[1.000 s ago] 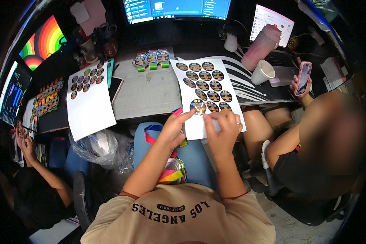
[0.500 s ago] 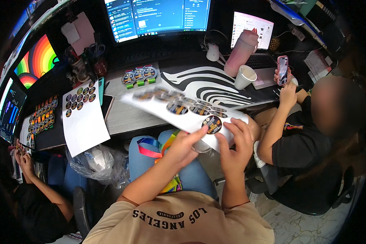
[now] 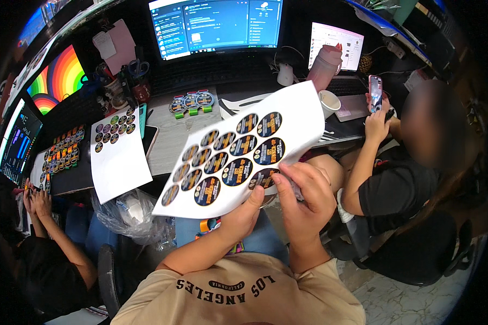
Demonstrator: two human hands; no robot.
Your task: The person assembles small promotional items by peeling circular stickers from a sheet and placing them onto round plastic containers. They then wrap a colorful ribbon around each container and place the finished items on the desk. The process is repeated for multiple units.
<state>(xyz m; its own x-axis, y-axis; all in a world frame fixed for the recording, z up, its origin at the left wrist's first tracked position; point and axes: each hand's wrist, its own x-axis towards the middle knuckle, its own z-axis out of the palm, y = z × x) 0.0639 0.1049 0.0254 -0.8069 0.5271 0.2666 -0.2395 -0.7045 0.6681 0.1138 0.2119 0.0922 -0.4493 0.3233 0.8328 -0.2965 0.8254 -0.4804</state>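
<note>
Sticker sheet (image 3: pixel 298 122), mid-frame: we judge it light, limp, creasable; hold by margins. Left hand (image 3: pixel 242 219): thumb pressing edge, fingers hidden. Right hand (image 3: pixel 310 205): fingertips close together, pinch unclear.

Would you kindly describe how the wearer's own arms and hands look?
The left hand and right hand wear no gloves, and the bare forearms show no watch or bracelet. The short tan fabric sleeves belong to a matching tan T-shirt with curved dark lettering.
</note>
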